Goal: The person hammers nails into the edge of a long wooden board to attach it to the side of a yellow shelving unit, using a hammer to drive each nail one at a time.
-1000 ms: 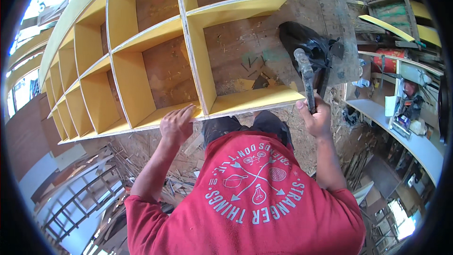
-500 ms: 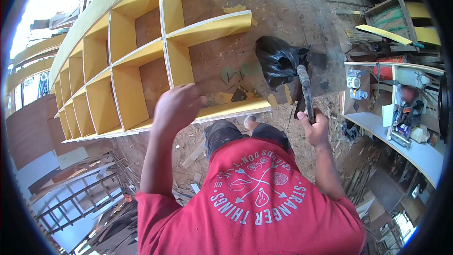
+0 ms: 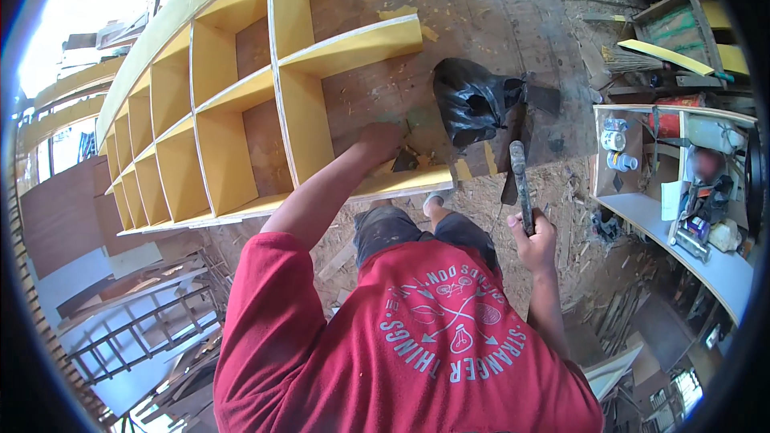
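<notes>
My left hand (image 3: 380, 139) reaches into the open cell of the yellow plywood grid frame (image 3: 305, 132), over loose nails and dark scraps (image 3: 405, 160) on the worktop. Its fingertips are too indistinct to show whether anything is held. My right hand (image 3: 536, 231) grips a worn hammer (image 3: 518, 167) upright by its handle, just off the worktop's near edge. A crumpled black plastic bag (image 3: 469, 104) lies on the worktop (image 3: 529, 16) beside the frame's open end.
At the right, a curved white shelf unit (image 3: 682, 248) holds bottles, cylinders and assorted items. A wooden crate (image 3: 670, 32) and yellow strips (image 3: 666, 56) are behind it. Sheet boards and a ladder-like rack (image 3: 136, 329) stand at lower left. Scrap litters the floor (image 3: 337, 265).
My left hand has left the frame's near rail and moved forward into the nail area. My right hand, with the hammer, has moved slightly down, away from the frame's rail.
</notes>
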Tool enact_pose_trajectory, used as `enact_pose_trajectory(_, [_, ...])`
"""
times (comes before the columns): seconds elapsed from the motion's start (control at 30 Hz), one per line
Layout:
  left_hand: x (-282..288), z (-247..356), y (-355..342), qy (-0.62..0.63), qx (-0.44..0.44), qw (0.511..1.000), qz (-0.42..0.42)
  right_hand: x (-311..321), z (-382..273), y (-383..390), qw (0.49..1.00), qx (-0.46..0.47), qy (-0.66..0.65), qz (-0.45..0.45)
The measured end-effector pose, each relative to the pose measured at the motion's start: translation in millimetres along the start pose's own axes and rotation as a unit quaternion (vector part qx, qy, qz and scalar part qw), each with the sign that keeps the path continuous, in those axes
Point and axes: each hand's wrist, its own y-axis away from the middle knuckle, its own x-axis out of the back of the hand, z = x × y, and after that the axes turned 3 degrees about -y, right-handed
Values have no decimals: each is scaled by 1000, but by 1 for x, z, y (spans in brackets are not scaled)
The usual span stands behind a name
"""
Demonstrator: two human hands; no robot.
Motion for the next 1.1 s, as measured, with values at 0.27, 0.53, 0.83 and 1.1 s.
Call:
enact_pose_trajectory(0.27, [100,-10,99,286,55,938,190,26,12,-10,985,-25,60,-160])
enact_pose_trajectory(0.53, [79,6,338,721,36,628,292,-84,-1,-33,821,-7,291,-492])
enact_pose_trajectory(0.83, [-117,19,340,796,211,465,326,-250,-33,-57,839,264,267,-394])
enact_pose_trajectory(1.1, [-172,-39,249,713,226,626,222,-258,-48,-44,870,223,288,-333])
